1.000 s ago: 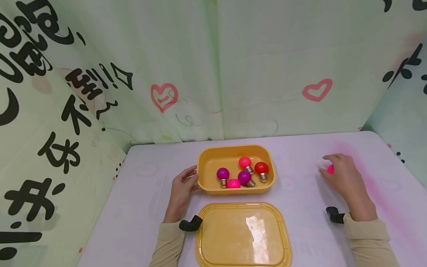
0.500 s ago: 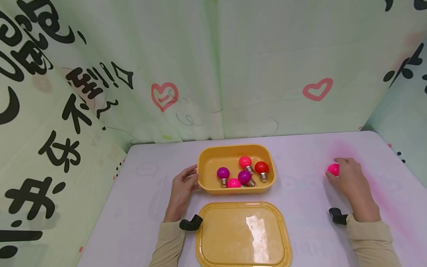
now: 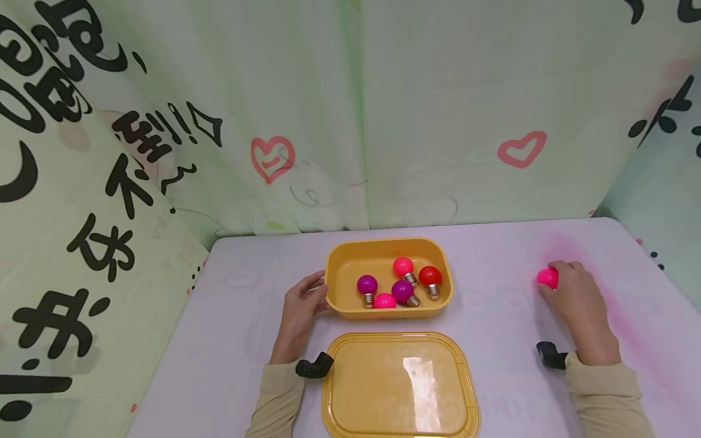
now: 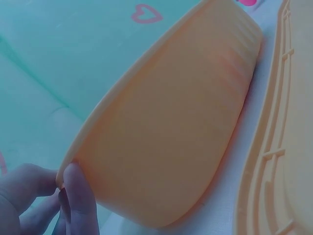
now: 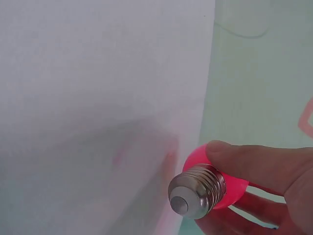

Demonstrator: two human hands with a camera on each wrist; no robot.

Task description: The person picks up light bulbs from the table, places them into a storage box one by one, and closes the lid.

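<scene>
On the right side of the table my right hand (image 3: 578,304) holds a pink light bulb (image 3: 547,278). The right wrist view shows thumb and fingers round the bulb's pink globe (image 5: 234,188), its metal screw base (image 5: 198,191) turned toward the camera. My left hand (image 3: 300,313) pinches the left end of a yellow plastic box (image 3: 342,261); in the left wrist view the thumb and a finger take its rim (image 4: 80,142). Inside the box lie several bulbs: purple ones (image 3: 367,285), a red one (image 3: 430,275) and pink ones (image 3: 403,266).
A flat yellow lid (image 3: 378,389) lies on the table just in front of the box. White cloth covers the table (image 3: 504,365), with a pink stain near the right hand. Pale green curtains (image 3: 427,121) with black writing and red hearts enclose the back and sides.
The right hand has shifted slightly to the right, and more of the pink bulb in its fingers shows now. The left hand, box and lid stay in place.
</scene>
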